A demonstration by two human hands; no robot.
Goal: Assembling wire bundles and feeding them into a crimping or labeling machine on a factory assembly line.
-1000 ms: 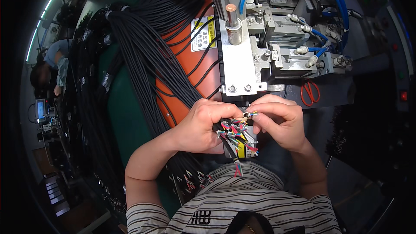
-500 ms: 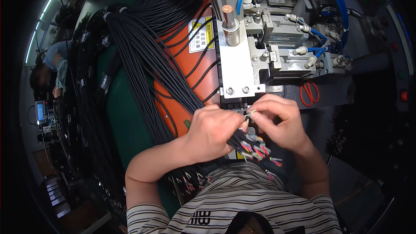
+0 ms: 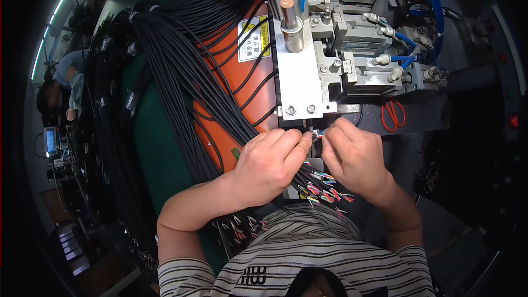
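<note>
In the head view, the left hand (image 3: 270,160) pinches one black cable (image 3: 311,130); many cable ends (image 3: 313,188) poke out below. The right hand (image 3: 356,159) touches coloured wires (image 3: 319,133); I cannot tell if it pinches. Past it lie two red scissor handles (image 3: 383,116).

Black cables (image 3: 303,175) bunched; multicoloured wire ends (image 3: 313,188) exposed, splayed toward lower right.

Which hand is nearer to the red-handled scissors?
Right. The right hand is below and left of the red-handled scissors; the left hand is farther left, beyond the right hand.
</note>
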